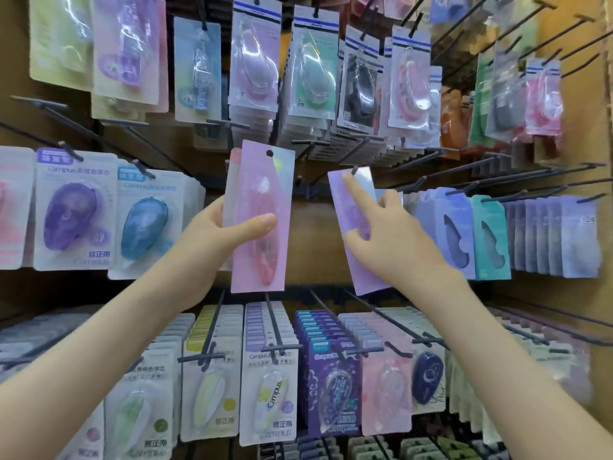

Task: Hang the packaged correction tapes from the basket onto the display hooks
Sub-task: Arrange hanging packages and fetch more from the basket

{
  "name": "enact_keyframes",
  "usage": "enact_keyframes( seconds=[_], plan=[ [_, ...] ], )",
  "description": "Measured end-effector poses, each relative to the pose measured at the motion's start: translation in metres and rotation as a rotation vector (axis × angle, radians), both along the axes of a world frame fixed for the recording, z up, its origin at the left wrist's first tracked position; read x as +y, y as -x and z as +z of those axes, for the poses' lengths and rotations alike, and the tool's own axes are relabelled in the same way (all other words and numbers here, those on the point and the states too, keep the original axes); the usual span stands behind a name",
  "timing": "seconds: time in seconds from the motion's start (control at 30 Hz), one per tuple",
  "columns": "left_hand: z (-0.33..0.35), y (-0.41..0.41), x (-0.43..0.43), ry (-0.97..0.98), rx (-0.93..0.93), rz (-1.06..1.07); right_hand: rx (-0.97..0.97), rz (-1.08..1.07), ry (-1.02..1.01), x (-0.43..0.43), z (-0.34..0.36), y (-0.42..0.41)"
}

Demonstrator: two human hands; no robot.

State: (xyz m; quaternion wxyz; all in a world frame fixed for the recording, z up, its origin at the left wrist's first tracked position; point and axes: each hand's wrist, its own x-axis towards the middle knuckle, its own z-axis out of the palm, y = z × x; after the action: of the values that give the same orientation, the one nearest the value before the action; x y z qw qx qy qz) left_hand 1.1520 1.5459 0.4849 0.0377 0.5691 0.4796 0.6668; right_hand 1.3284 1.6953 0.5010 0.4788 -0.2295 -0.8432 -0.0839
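Fingers [217, 212] of the left hand [205, 247] are curled behind a pink correction tape pack [262, 194], with the thumb laid across its front, so the pack is gripped at mid-height. It is held upright in front of the display wall. Its long axis runs nearly vertical and its punched hang hole is at the top, clear of any hook.

A lilac correction tape pack [351, 210] is held by the right hand [394, 240]. The thumb is pressed on its face, the index finger is stretched up toward its top edge and the remaining fingers are curled beside it. This pack is tilted, its top leaning left. A display hook tip [355, 170] is seen at that top edge, though whether it passes through the hole cannot be told.

Rows of hooks are loaded with stock. Purple [71, 210] and blue [144, 224] Campus packs are hung to the left. Lilac and teal boxes [491, 237] are hung to the right. Deep stacks of carded tapes [268, 376] are carried on the hooks below, and blister packs [253, 61] on those above.
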Motion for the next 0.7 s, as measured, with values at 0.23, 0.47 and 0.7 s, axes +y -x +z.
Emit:
enact_keyframes(
  seconds=[0.23,0.47,0.7],
  plan=[
    [-0.006,-0.002,0.000,0.021,-0.112,0.003,-0.107,0.011,0.178,0.026,0.005,0.042],
    [-0.011,-0.006,-0.015,0.060,-0.092,0.012,-0.083,-0.011,0.295,0.037,0.004,0.066],
    [-0.020,-0.014,-0.012,0.108,-0.173,-0.068,0.235,0.893,0.778,-0.046,-0.025,0.045]
  ],
)
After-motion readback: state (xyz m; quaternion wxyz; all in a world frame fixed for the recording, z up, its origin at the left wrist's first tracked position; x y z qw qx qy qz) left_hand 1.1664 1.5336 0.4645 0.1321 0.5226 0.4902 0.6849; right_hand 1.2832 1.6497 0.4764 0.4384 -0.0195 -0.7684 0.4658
